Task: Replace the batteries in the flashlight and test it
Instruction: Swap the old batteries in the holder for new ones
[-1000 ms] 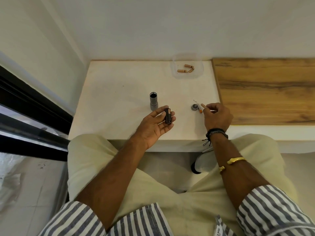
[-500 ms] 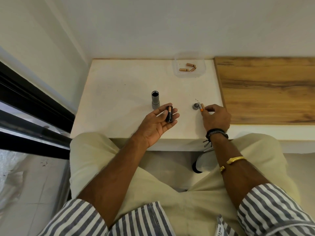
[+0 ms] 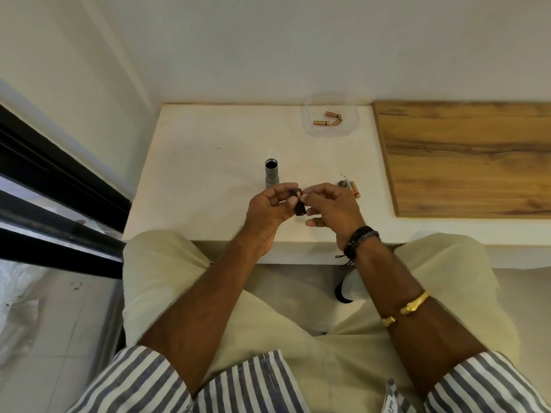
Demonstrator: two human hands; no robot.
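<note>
the left hand (image 3: 269,208) grips a small black battery holder (image 3: 299,204); the right hand (image 3: 329,205) pinches its far end. the grey open flashlight tube (image 3: 272,175) stands just beyond, on the white counter (image 3: 208,174).

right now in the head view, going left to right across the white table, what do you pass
flashlight body, standing upright with its open end up → left hand → black battery holder held between both hands → right hand → round end cap → loose battery → wooden board
</note>
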